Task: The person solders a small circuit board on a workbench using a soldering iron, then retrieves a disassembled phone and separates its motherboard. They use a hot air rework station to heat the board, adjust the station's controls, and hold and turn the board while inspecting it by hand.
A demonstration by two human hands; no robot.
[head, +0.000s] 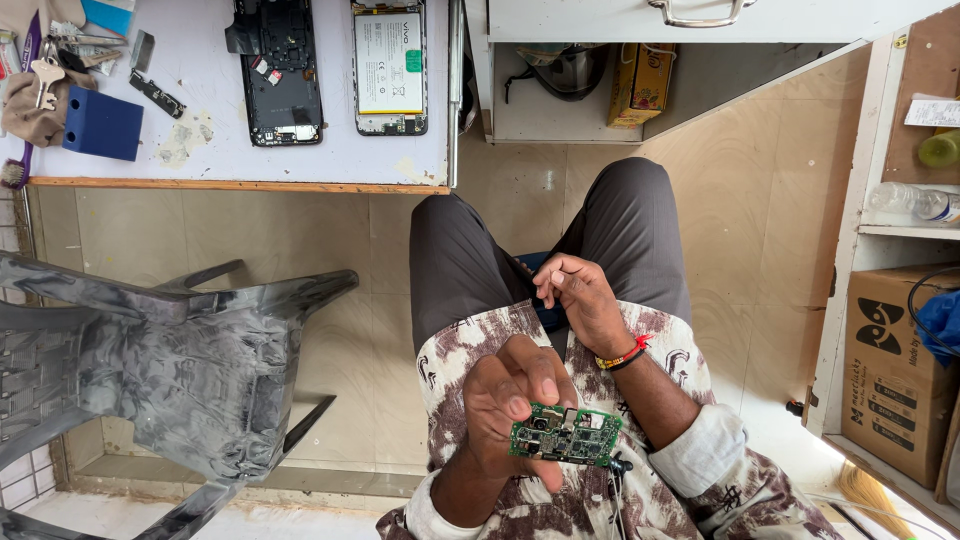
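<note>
My left hand [505,400] is raised close to the camera, its fingers closed on the edge of a small green circuit board [567,436] studded with metal shields and chips. My right hand [582,300] rests loosely curled in my lap between my thighs, holding nothing that I can see, with a red and black thread band at the wrist. On the white workbench [330,150] at the top lie an opened phone frame [282,75] and a phone body with its battery showing [390,68].
A grey plastic chair [180,360] stands at the left on the tiled floor. A blue box [102,125], keys and small tools lie on the bench's left end. Shelves with a cardboard box [895,370] and bottles line the right; a drawer and cabinet sit at the top.
</note>
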